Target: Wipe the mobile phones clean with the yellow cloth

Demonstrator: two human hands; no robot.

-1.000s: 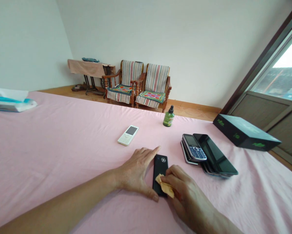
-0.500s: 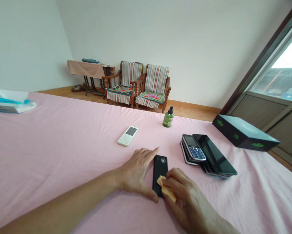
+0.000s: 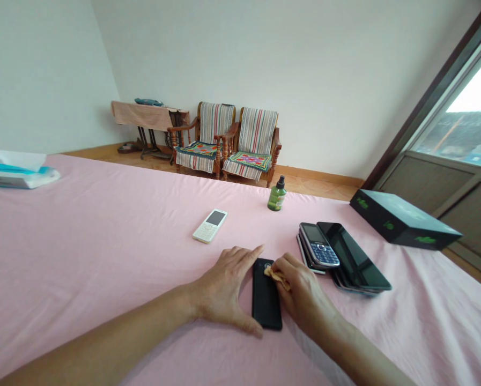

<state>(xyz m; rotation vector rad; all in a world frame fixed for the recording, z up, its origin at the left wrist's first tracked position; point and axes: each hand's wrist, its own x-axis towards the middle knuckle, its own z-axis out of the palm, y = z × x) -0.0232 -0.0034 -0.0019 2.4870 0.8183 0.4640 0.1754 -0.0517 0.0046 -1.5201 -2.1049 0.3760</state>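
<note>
A black mobile phone (image 3: pixel 266 303) lies face down on the pink cloth, its round camera partly covered at the top end. My left hand (image 3: pixel 222 289) braces it from the left, forefinger at the top corner and thumb at the bottom, holding it between them. In my right hand (image 3: pixel 304 292), closed fingers pinch a crumpled yellow cloth (image 3: pixel 279 279), pressed on the phone's back near the camera. Beyond my left hand lies a white keypad phone (image 3: pixel 210 226). To the right, a dark keypad phone (image 3: pixel 322 246) tops one stack beside a black touchscreen phone (image 3: pixel 355 257) on another.
A green spray bottle (image 3: pixel 277 194) stands near the far edge of the pink-covered surface (image 3: pixel 115 230). At the right is a black box (image 3: pixel 405 220), and at the far left a tissue pack (image 3: pixel 19 174). Two wooden armchairs (image 3: pixel 250 140) stand beyond, by the wall.
My right hand has slid the yellow cloth up the phone's back, from its lower part to the camera end. My left hand stays at the phone's side.
</note>
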